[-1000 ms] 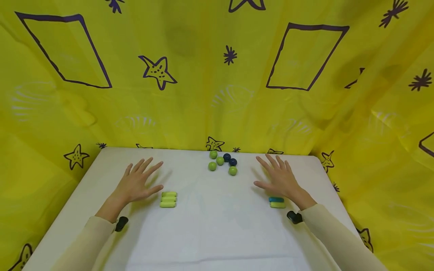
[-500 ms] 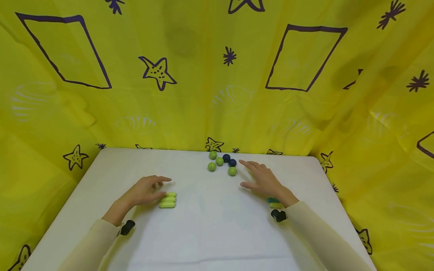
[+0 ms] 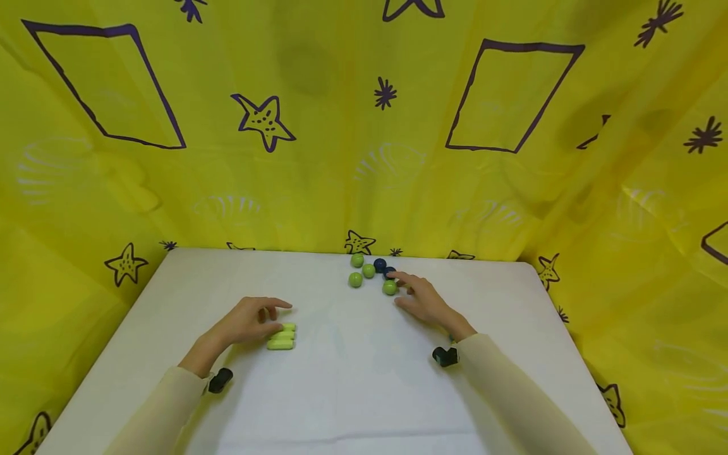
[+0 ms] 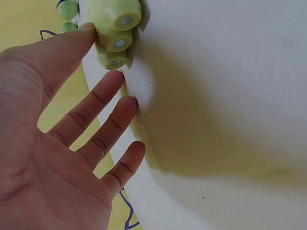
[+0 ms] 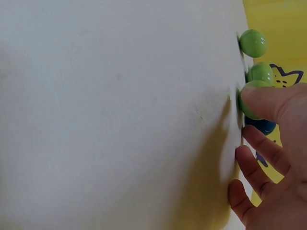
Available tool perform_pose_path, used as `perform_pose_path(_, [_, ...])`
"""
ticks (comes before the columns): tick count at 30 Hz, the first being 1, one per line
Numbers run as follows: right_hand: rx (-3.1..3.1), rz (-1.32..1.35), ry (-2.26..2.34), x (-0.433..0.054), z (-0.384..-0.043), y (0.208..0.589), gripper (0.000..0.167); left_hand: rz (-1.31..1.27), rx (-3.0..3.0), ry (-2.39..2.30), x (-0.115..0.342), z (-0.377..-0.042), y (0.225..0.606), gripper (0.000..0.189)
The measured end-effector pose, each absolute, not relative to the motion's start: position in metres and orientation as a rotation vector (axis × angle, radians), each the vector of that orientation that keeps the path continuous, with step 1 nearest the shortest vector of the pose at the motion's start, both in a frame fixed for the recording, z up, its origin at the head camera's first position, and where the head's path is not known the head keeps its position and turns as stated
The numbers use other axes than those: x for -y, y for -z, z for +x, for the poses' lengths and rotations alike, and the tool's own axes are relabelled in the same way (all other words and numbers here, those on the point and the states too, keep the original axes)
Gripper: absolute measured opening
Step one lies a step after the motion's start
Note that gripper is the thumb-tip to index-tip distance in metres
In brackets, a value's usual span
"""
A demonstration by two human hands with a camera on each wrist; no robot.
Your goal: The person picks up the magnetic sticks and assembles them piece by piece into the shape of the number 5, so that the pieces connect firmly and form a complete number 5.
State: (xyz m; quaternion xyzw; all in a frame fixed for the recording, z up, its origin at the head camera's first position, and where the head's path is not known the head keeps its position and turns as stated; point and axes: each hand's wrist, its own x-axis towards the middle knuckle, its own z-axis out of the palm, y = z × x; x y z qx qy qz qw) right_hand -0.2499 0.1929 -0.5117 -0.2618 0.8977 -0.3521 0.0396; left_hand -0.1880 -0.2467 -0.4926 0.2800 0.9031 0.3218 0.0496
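Three yellow-green rods (image 3: 280, 345) lie side by side on the white table, with a silvery dot on each end that shows in the left wrist view. My left hand (image 3: 248, 321) hovers at their left, fingers loosely bent, thumb tip right at the rods. At the back, my right hand (image 3: 425, 303) reaches over a loose group of balls, its index fingertip at a dark blue ball (image 3: 388, 269). Just below that finger sits a green ball (image 3: 389, 288). In the right wrist view the thumb overlaps a green ball (image 5: 249, 111), and the other fingers are spread.
Several more balls lie close by, among them a dark blue ball (image 3: 380, 265) and a green ball (image 3: 355, 279). A teal rod (image 3: 452, 339) is mostly hidden behind the right wrist. A yellow patterned curtain (image 3: 318, 189) borders the table's (image 3: 341, 392) back and sides.
My right hand has moved left and away from me to the balls, its fingers drawing together. My left hand has come right and nearer, down beside the yellow-green rods.
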Motion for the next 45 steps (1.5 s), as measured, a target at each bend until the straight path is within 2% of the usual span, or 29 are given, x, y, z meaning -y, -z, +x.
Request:
perform_pose_path(6, [-2.820, -0.754, 1.086, -0.187, -0.251, 0.518, 0.045, 0.835, -2.760, -0.990, 0.246, -0.188, 0.497, 0.034])
perform_pose_path(15, [-2.838, -0.666, 1.166, -0.181, -0.248, 0.519, 0.038, 0.791, -2.768, -1.005, 0.242, -0.189, 0.498, 0.030])
perform_pose_path(24, [-2.845, -0.619, 1.193, -0.181, -0.248, 0.521, 0.036, 0.797, -2.753, -0.998, 0.240, -0.194, 0.495, 0.019])
perform_pose_path(32, [-2.842, -0.563, 1.174, -0.181, -0.245, 0.517, 0.035, 0.685, -2.723, -0.992, 0.239, -0.196, 0.494, 0.016])
perform_pose_path(45, [-2.812, -0.517, 1.213, -0.184, -0.233, 0.514, 0.035, 0.751, -2.755, -1.014, 0.225, -0.201, 0.490, 0.015])
